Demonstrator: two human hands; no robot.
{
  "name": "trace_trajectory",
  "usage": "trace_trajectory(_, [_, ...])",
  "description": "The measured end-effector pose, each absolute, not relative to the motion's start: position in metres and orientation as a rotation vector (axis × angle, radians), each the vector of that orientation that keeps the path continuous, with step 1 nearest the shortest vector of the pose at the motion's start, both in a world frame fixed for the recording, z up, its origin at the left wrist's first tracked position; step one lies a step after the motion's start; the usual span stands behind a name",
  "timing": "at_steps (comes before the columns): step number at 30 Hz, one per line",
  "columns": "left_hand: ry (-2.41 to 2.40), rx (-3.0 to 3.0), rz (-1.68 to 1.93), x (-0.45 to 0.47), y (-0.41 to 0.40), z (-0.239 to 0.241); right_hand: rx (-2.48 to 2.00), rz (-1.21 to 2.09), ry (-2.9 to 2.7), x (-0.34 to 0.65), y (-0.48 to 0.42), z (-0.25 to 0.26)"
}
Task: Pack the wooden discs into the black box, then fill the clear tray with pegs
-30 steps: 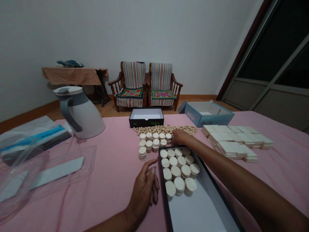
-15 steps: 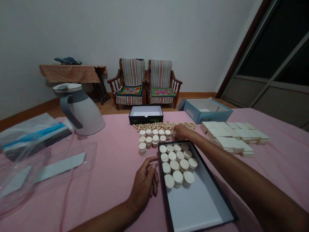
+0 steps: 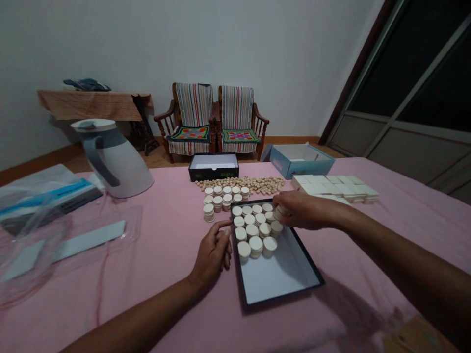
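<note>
At your far left, a blue-and-white package (image 3: 75,200) lies on the pink cloth (image 3: 162,230), with a clear plastic tray (image 3: 133,230) in front of it. The white pitcher (image 3: 128,171) stands just beside the package, its grey handle turned to the left. Beyond the cloth are two chairs (image 3: 239,115) with striped covers.

Your left hand (image 3: 210,256) rests on the cloth, fingers loosely curled and holding nothing, the index fingertip at the left edge of the black-rimmed box (image 3: 282,289). Past that hand stand short rows of white disc stacks (image 3: 218,201); behind them sits a smaller black box (image 3: 214,172), with a band of small tan beads (image 3: 272,185) spread before it and to its right.

In the black-rimmed box, more disc piles (image 3: 255,244) stand close together in its far part — the near part shows bare white bottom. Your right hand (image 3: 300,208) is over its far right corner, fingers drawn narrow around a stack of discs (image 3: 278,212) — partly hidden by them.

Farther right, an open blue box (image 3: 302,169) sits behind piled pale square tiles (image 3: 338,187).
</note>
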State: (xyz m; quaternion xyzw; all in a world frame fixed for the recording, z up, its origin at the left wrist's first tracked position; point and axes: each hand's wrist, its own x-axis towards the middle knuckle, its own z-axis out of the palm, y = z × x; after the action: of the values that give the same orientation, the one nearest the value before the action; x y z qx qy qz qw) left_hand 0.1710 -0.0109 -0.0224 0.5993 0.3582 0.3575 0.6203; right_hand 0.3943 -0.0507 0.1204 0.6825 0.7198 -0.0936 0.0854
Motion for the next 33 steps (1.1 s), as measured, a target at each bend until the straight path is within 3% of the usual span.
trace_trajectory(7, [0.721, 1.859, 0.977, 0.164, -0.020, -0.018, 1.930, -0.409, 2.203, 0.386, -0.087, 0.097])
trace_trajectory(12, [0.147, 2.566, 1.256, 0.149, -0.028, -0.014, 1.897, -0.343, 2.140, 0.379, -0.093, 0.087])
trace_trajectory(17, [-0.049, 2.949, 0.960, 0.146, -0.043, -0.004, 1.909, -0.250, 2.068, 0.373, -0.090, 0.081])
trace_trajectory(33, [0.200, 2.966, 0.965, 0.176, -0.055, -0.018, 1.897, -0.171, 2.028, 0.390, -0.074, 0.076])
